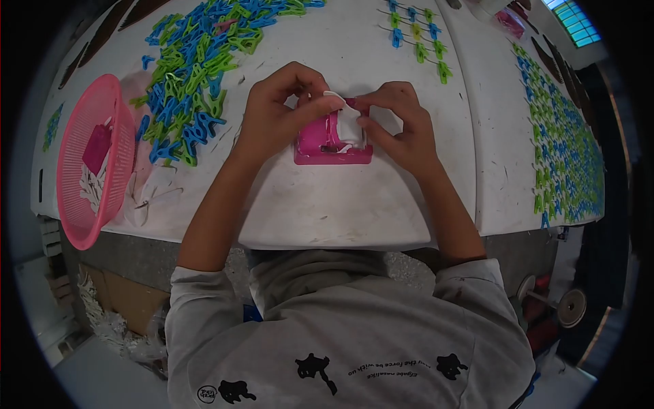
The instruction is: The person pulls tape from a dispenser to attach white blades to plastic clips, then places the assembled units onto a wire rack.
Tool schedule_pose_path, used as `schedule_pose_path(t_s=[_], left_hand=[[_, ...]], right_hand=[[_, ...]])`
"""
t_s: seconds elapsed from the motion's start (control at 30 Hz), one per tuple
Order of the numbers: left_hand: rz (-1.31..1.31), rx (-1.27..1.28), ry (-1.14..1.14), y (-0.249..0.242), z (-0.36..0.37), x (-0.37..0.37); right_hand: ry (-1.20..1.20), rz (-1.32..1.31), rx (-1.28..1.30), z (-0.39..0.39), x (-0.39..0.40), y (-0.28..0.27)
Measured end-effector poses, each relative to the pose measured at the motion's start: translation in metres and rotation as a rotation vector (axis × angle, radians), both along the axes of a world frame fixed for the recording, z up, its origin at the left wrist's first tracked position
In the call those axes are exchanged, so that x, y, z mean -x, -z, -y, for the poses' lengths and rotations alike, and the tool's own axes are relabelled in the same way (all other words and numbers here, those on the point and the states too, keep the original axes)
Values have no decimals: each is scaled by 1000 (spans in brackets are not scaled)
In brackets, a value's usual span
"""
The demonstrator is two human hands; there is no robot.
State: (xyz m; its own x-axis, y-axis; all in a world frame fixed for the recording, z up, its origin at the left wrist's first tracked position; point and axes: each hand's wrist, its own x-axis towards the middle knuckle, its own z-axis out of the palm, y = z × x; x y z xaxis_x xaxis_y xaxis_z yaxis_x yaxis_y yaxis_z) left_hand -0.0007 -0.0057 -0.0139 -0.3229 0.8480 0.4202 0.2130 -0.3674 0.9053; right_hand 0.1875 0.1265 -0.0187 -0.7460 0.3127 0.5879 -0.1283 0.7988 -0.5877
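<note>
Both hands are working right over the pink tray [320, 153], which sits on the white table [340, 204] close to the near edge. The left hand [276, 112] comes in from the tray's left side, fingers curled, thumb and forefinger pinching the top edge of a small white piece [349, 123] that stands up out of the tray. The right hand [402, 126] is on the tray's right side, fingers bent too, with its fingertips pressed against the same white piece from the other side. So the piece ends up squeezed between the two hands, just above the tray's far rim. I can't tell exactly what the piece is, it's mostly covered.

Left of the tray, further back, there's a big heap of blue and green clips [197, 61]. Way left of the tray, at the table's edge, a pink basket [92, 160] lies tipped with some white bits inside. Right of the tray, spread across the table, are rows of green and blue clips [565, 150]. Behind the tray, a few clips on wires [415, 31].
</note>
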Motion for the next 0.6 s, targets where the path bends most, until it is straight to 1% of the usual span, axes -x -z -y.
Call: schedule_pose_path(t_s=[0.03, 0.1, 0.13, 0.17, 0.2, 0.23, 0.27, 0.3, 0.37, 0.4, 0.47, 0.53, 0.6], left_hand=[[-14, 1, -23, 0, 0, -4], [-24, 1, -51, 0, 1, -6], [-119, -21, -52, -1, 2, -4], [-214, -44, -53, -2, 2, -2], [-212, -45, -56, -6, 2, 1], [-494, -40, -79, -11, 2, 6], [-776, -34, -101, -13, 4, 10], [-772, -33, -105, -11, 7, 13], [-937, 297, -15, -7, 15, 18], [-928, 299, -21, -5, 15, 19], [-768, 378, 122, -2, 12, 22], [-764, 353, 114, -1, 12, 23], [-764, 324, 109, -2, 11, 24]], right_hand=[[-2, 8, -1, 0, 0, 2], [-31, -63, -18, 1, 2, 4], [-34, -59, -19, 3, 3, 3], [44, -82, 58, 8, 4, 1], [122, -105, 136, 10, 5, 0], [119, -104, 135, 8, 5, 2], [162, -122, 196, 5, 3, 7], [204, -137, 256, 2, 1, 10], [217, -121, 288, -3, -1, 14], [236, -110, 320, -5, -2, 15], [243, -95, 343, -3, -2, 15], [253, -87, 366, -2, -1, 16], [177, -83, 357, -4, -2, 20]])
